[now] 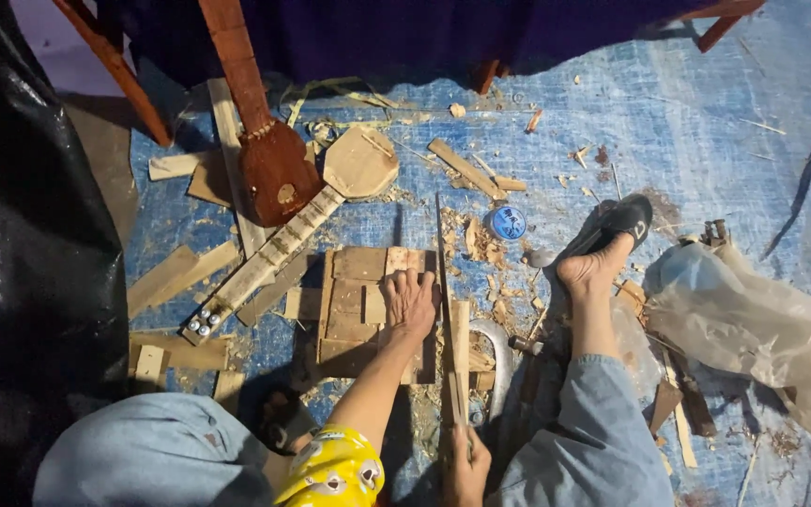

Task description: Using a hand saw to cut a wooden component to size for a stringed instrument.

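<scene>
My left hand [410,302] lies flat, fingers spread, on a pallet-like block of joined wooden slats [354,305] on the blue tarp. My right hand [466,469], low in the view, grips the handle of a hand saw [443,282]. Its thin blade runs away from me just to the right of my left hand. A narrow wooden strip [461,343] lies along the blade's right side. My bare right foot [591,269] rests beyond the strip.
An unfinished pale stringed instrument [330,192] and a dark brown one [274,169] lie beyond the slats. Around them are wood offcuts and shavings, a blue round lid [507,222], a black sandal [623,219], a clear plastic bag [753,319] and black sheeting [21,235].
</scene>
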